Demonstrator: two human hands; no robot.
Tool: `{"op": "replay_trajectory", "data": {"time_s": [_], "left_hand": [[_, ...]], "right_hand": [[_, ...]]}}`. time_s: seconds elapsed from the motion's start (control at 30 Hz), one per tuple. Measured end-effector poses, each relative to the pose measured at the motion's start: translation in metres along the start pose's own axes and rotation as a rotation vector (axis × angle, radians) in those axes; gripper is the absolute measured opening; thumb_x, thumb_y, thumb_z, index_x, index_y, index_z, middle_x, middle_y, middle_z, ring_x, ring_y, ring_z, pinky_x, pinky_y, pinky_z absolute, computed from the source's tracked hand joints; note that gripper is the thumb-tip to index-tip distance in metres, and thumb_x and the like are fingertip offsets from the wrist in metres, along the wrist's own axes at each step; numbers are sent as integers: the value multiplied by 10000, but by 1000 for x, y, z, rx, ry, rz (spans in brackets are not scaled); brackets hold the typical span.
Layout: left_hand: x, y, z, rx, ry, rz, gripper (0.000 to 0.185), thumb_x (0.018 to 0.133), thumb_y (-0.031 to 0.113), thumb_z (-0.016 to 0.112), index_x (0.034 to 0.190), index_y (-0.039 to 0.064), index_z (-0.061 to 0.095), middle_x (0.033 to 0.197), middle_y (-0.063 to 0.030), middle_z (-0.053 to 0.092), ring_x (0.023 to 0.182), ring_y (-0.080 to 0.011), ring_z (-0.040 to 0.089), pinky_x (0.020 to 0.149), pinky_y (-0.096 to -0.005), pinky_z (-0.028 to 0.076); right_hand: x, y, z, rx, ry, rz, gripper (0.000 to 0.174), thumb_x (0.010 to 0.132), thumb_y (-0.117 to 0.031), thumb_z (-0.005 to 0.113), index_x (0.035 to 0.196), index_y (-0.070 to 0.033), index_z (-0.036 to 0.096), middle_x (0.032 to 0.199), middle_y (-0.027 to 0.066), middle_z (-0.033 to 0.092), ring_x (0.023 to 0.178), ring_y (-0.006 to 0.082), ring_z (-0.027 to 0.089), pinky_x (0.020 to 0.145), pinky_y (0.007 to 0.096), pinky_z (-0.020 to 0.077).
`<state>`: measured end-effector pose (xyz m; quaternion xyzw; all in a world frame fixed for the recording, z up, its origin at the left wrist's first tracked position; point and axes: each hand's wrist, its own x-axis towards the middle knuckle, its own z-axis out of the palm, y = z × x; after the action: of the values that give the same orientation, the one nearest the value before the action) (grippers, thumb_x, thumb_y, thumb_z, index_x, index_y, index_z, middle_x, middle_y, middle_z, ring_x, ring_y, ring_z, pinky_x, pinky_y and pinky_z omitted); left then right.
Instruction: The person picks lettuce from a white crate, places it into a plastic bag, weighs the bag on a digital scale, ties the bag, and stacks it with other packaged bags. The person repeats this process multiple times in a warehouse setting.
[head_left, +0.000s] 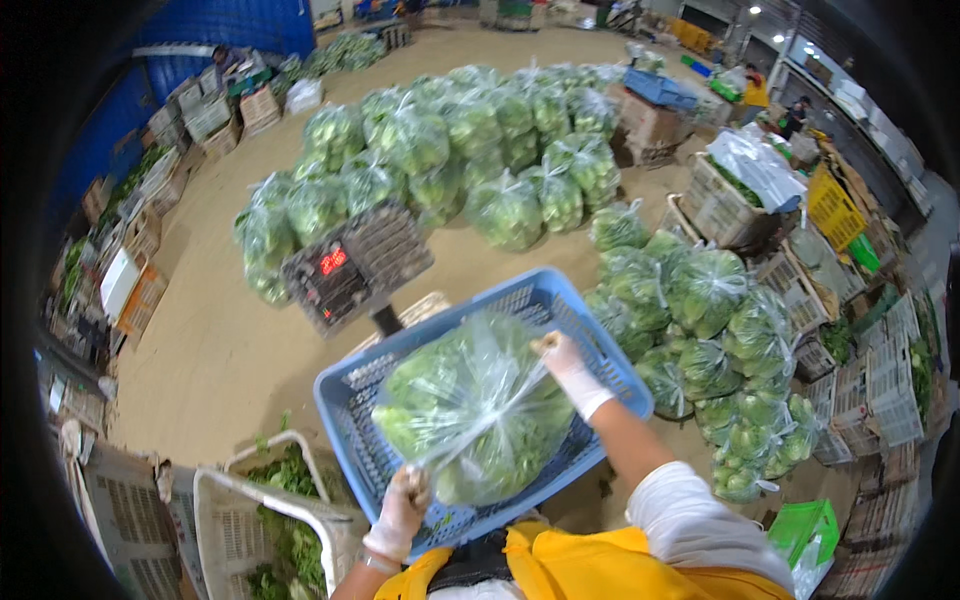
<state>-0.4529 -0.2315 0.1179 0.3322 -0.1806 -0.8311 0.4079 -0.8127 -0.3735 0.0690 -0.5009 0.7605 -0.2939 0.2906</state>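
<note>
A clear plastic bag of leafy green vegetables (480, 405) sits in a blue plastic basket (637, 397), its top gathered into a twist or knot. My left hand (403, 499), in a thin whitish glove, grips an end of the plastic at the near left of the bag. On the far right side, my right hand (570, 369), gloved the same way, pinches another end of the plastic. The plastic is drawn taut between both hands. Just beyond the basket stands a weighing scale's display (356, 266) with lit red digits, too blurred to read.
Many knotted bags of greens (420, 142) are piled on the floor ahead, and more bags (705, 360) at right. A white crate (240, 517) of loose greens stands at near left. Stacked crates (862, 405) line the right side. People (754, 90) are in the background.
</note>
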Motion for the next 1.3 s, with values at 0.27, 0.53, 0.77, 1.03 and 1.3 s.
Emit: {"op": "replay_trajectory", "data": {"time_s": [0.27,0.53,0.77,1.03,1.3], "left_hand": [[63,16,-7,-139,-100,178,259,898,318,502,771,110,592,620,16,485,778,-205,557,846,-382,430],[52,67,136,386,-391,119,437,911,417,500,1081,40,641,923,-41,637,931,-165,566,861,-306,427],[22,17,143,707,-158,199,262,870,284,616,861,23,589,721,24,522,690,-86,463,612,-275,402],[-9,-13,73,784,-182,311,223,891,206,552,875,-1,635,793,-90,584,711,-156,535,664,-276,435],[44,35,100,183,-337,-113,366,905,104,519,1265,43,539,1114,-66,624,853,-125,634,680,-217,539]], "right_hand": [[-63,-81,-90,-948,-991,-431,544,742,-619,628,866,-98,724,878,100,691,889,272,639,812,357,471],[-82,-138,-62,1302,-444,69,368,945,-355,519,753,-67,643,549,-23,506,461,101,426,448,248,339],[106,-67,26,1394,73,639,234,914,-317,525,854,-126,646,582,-32,414,475,123,343,431,269,296],[127,27,102,1113,410,694,187,881,-148,573,985,-1,622,957,128,646,793,239,623,644,387,495],[-23,-67,-19,701,-465,-303,524,870,-16,521,1383,-46,420,1421,136,427,1270,285,452,1045,376,359]]}}
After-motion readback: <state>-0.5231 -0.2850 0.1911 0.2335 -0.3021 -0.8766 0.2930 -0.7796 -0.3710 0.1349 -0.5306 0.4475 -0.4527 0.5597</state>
